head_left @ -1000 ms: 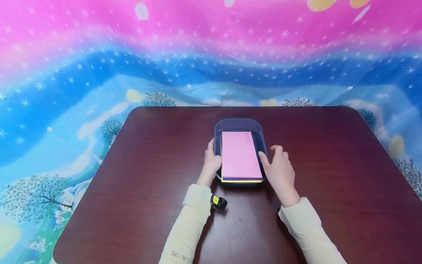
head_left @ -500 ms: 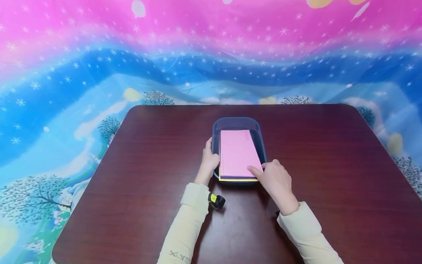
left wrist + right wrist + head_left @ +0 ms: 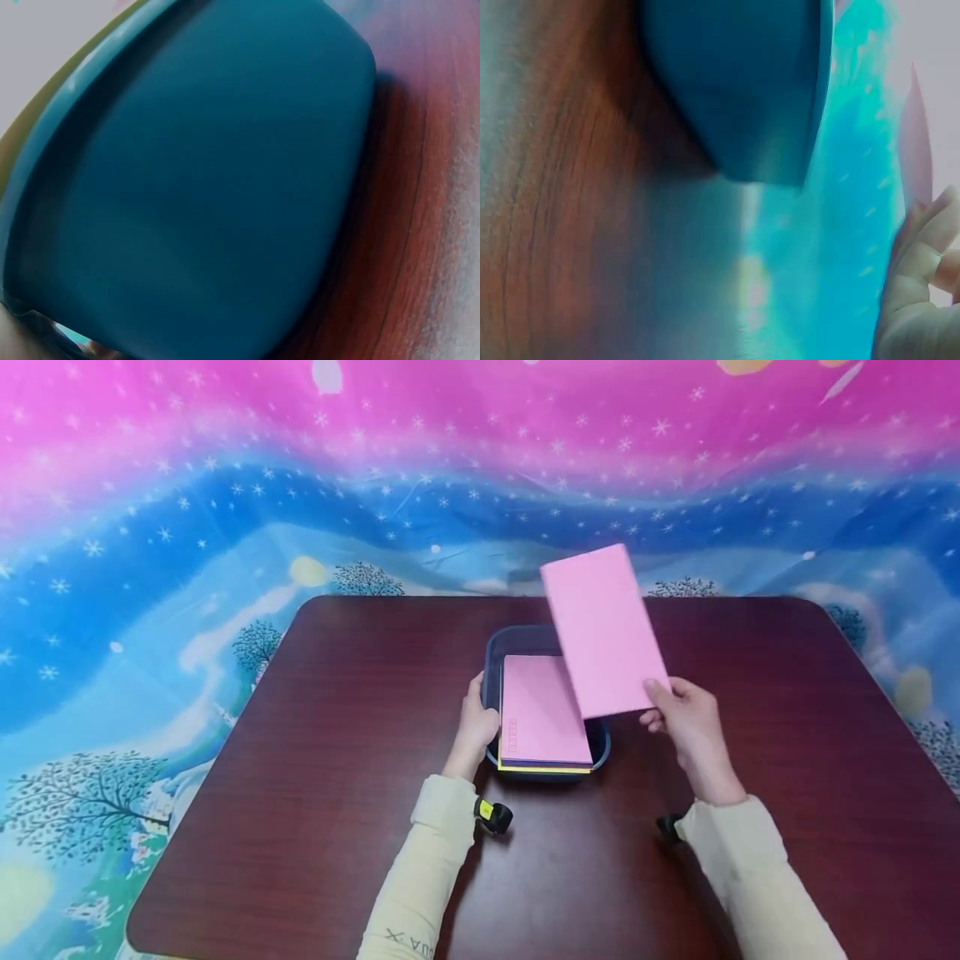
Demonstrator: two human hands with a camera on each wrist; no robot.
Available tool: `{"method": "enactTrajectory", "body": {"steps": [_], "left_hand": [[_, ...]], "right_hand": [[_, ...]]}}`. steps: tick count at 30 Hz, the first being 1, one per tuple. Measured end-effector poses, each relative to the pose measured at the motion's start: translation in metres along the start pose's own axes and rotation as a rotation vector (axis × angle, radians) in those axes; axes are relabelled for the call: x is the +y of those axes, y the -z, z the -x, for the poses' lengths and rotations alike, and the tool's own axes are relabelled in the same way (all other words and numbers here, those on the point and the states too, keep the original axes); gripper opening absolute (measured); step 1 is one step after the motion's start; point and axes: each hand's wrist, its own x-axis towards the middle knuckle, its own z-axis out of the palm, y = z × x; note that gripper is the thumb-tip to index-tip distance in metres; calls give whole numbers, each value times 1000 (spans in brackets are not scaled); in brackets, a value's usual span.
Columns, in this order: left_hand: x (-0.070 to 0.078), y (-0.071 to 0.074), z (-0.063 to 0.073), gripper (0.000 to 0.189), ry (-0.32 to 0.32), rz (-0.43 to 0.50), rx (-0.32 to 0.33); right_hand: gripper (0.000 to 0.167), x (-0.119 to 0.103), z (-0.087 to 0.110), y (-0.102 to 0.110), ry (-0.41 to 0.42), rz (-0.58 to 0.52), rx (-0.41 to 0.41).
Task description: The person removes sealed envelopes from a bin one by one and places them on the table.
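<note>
My right hand (image 3: 693, 727) pinches a pink envelope (image 3: 603, 631) by its near right corner, thumb on top, and holds it raised and tilted over the right part of a dark blue plastic bin (image 3: 600, 747). Inside the bin lies a stack topped by another pink envelope (image 3: 542, 706) with a row of small printed boxes; dark and yellow edges show beneath. At the bin's left side, my left hand (image 3: 476, 727) grips the rim, its thumb inside. The left wrist view is mostly filled by the bin's outer wall (image 3: 210, 180). In the right wrist view, the lifted envelope (image 3: 916, 142) appears nearly edge-on.
The bin stands on a dark red-brown wooden table (image 3: 337, 760) with rounded corners. Behind the table hangs a pink and blue cloth (image 3: 480, 477) printed with snowflakes and trees. Black wrist cameras, including the left one (image 3: 495, 817), stick out near the sleeves.
My right hand has taken the top pink envelope off the stack and carried it up and to the right, uncovering another pink one. My left hand stays at the bin's left rim.
</note>
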Motion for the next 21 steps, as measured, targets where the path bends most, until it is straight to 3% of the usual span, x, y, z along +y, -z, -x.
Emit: {"method": "enactTrajectory", "body": {"steps": [4,9,14,21], "left_hand": [[-1,0,0,75,-16,-21,10],[-1,-1,-1,74,-23,-41,14],[-2,-2,0,75,-19,-62,22],[-3,-1,-1,73,-36,-63,29]], "right_hand": [[20,8,-31,18,-145,-296,45],[14,24,-56,24,-202,-350,72],[18,39,-65,21,-202,-201,36],[77,46,-74,10,-178,405,-3]]}}
